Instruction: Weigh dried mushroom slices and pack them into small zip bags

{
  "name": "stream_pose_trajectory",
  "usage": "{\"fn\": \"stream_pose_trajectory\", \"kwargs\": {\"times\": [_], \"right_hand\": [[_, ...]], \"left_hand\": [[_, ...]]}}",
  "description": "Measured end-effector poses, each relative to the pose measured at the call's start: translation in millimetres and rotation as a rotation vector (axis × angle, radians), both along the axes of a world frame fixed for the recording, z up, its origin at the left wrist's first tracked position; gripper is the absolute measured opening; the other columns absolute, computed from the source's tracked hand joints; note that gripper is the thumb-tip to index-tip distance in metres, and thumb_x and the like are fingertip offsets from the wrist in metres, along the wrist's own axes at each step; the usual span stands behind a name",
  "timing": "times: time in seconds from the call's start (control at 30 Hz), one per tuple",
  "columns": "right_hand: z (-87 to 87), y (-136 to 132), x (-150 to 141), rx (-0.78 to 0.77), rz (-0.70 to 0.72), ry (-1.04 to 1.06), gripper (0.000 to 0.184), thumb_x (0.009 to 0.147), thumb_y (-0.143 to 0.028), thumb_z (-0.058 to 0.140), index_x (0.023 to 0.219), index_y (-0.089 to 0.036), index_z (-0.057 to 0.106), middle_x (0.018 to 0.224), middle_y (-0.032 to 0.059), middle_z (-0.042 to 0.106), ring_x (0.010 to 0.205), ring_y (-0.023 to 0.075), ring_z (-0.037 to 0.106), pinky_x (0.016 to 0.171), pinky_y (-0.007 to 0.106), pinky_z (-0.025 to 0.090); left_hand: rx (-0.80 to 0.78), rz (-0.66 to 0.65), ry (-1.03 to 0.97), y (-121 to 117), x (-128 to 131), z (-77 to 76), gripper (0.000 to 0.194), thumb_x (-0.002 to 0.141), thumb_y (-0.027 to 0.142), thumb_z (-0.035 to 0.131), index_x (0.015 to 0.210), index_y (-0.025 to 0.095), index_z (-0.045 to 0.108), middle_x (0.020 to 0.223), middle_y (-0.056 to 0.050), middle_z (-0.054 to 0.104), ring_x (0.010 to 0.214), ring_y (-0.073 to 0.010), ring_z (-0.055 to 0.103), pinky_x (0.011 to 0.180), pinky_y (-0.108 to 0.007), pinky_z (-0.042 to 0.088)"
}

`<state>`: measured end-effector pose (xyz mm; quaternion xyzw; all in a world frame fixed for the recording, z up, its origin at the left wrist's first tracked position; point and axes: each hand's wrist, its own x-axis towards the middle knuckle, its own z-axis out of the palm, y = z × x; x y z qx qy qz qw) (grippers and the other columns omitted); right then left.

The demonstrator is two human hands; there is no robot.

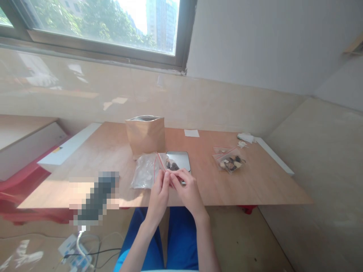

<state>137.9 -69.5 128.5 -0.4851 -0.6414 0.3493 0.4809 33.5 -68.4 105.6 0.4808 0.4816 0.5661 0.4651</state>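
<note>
My left hand (159, 190) and my right hand (188, 190) meet fingertip to fingertip near the table's front edge. Both pinch the red-striped edge of a small clear zip bag (172, 165), in which dark lumpy pieces show. The fingers hide part of this bag. Just behind it lies a flat scale with a shiny top (183, 158), partly covered. Left of my hands, a pile of clear zip bags (143, 172) with red seal lines lies flat. A brown kraft paper pouch (146, 136) stands upright with its mouth open behind the pile.
On the right of the wooden table (255, 185) lie filled zip bags (229, 162) with dark and pale pieces. White paper (191, 133) rests at the back, and a crumpled packet (246, 138) at the back right. A blurred dark device (98, 198) with a white cable is at front left.
</note>
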Motion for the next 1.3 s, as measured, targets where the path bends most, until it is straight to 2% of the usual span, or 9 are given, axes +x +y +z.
{"fn": "stream_pose_trajectory", "kwargs": {"times": [0.37, 0.57, 0.7, 0.77, 0.83, 1.0, 1.1, 1.2, 1.3], "right_hand": [[-7.1, 2.7, -11.3, -0.025, -0.118, -0.022, 0.017, 0.081, -0.027, 0.053, 0.069, -0.018, 0.061, 0.068, 0.0006, 0.06, 0.061, 0.0129, 0.057, 0.059, 0.023, 0.046], [-23.5, 11.0, 8.0, 0.032, -0.448, 0.033, 0.015, 0.078, -0.027, 0.052, 0.065, -0.019, 0.049, 0.059, -0.0026, 0.054, 0.056, 0.0118, 0.052, 0.057, 0.023, 0.043], [-25.3, 9.3, 22.3, 0.044, -0.393, 0.136, 0.018, 0.081, -0.032, 0.051, 0.07, -0.019, 0.049, 0.063, -0.0024, 0.054, 0.059, 0.0118, 0.054, 0.06, 0.023, 0.044], [-23.4, 7.5, 23.4, 0.066, -0.39, 0.144, 0.017, 0.081, -0.032, 0.053, 0.071, -0.018, 0.05, 0.065, -0.002, 0.054, 0.061, 0.0118, 0.054, 0.061, 0.023, 0.044], [-21.3, 6.9, 23.7, 0.072, -0.412, 0.161, 0.017, 0.08, -0.032, 0.053, 0.07, -0.018, 0.05, 0.065, -0.0021, 0.054, 0.061, 0.0116, 0.054, 0.06, 0.022, 0.043], [-19.2, 8.6, 28.9, 0.054, -0.41, 0.219, 0.019, 0.08, -0.033, 0.053, 0.07, -0.018, 0.05, 0.062, -0.0029, 0.053, 0.058, 0.0104, 0.05, 0.057, 0.021, 0.041], [-18.8, 8.7, 29.6, 0.043, -0.397, 0.227, 0.019, 0.081, -0.034, 0.053, 0.071, -0.018, 0.051, 0.063, -0.0029, 0.053, 0.058, 0.0103, 0.05, 0.058, 0.021, 0.041], [-17.5, 8.5, 24.2, 0.029, -0.379, 0.241, 0.02, 0.081, -0.035, 0.054, 0.071, -0.018, 0.05, 0.062, -0.0034, 0.052, 0.058, 0.0098, 0.049, 0.058, 0.021, 0.041], [-15.5, 9.0, 13.5, 0.003, -0.338, 0.294, 0.021, 0.08, -0.035, 0.055, 0.069, -0.018, 0.049, 0.059, -0.0045, 0.05, 0.055, 0.009, 0.048, 0.056, 0.021, 0.04]], "left_hand": [[0.053, -0.09, 0.292, 2.9, -11.9, -1.0, 0.031, 0.086, 0.044, 0.041, 0.067, 0.02, 0.042, 0.061, 0.003, 0.044, 0.057, -0.0114, 0.044, 0.055, -0.021, 0.037], [0.06, 0.025, 0.501, 1.4, -37.8, 10.9, 0.032, 0.085, 0.043, 0.037, 0.062, 0.02, 0.04, 0.055, 0.004, 0.044, 0.053, -0.0103, 0.045, 0.051, -0.019, 0.038], [0.098, -0.082, 0.711, 5.6, -85.8, 0.5, 0.037, 0.086, 0.047, 0.033, 0.075, 0.021, 0.058, 0.09, -0.004, 0.062, 0.082, -0.0169, 0.057, 0.072, -0.027, 0.047], [0.07, 0.169, 0.893, 7.7, -114.6, -14.4, 0.04, 0.086, 0.046, 0.032, 0.09, 0.022, 0.063, 0.115, -0.008, 0.058, 0.11, -0.0247, 0.05, 0.095, -0.042, 0.038], [-0.093, 0.505, 1.034, 8.3, -142.1, -31.7, 0.041, 0.086, 0.043, 0.033, 0.101, 0.018, 0.062, 0.13, -0.014, 0.048, 0.12, -0.0308, 0.042, 0.101, -0.051, 0.03], [-0.389, 0.487, 1.123, 9.7, -186.7, -59.3, 0.038, 0.086, 0.039, 0.034, 0.1, 0.023, 0.066, 0.14, -0.01, 0.042, 0.133, -0.0324, 0.026, 0.104, -0.056, 0.02], [-0.335, 0.526, 1.099, 18.8, -188.2, -56.9, 0.039, 0.085, 0.04, 0.037, 0.107, 0.022, 0.064, 0.142, -0.009, 0.039, 0.134, -0.0337, 0.024, 0.104, -0.058, 0.018], [-0.158, 0.495, 0.974, 29.6, -165.2, -47.1, 0.042, 0.085, 0.039, 0.034, 0.109, 0.02, 0.063, 0.138, -0.012, 0.044, 0.13, -0.0345, 0.032, 0.104, -0.057, 0.02], [-0.017, 0.201, 0.611, 31.7, -118.1, -41.1, 0.043, 0.085, 0.044, 0.035, 0.109, 0.02, 0.06, 0.119, -0.011, 0.059, 0.114, -0.0251, 0.052, 0.101, -0.043, 0.035]]}}
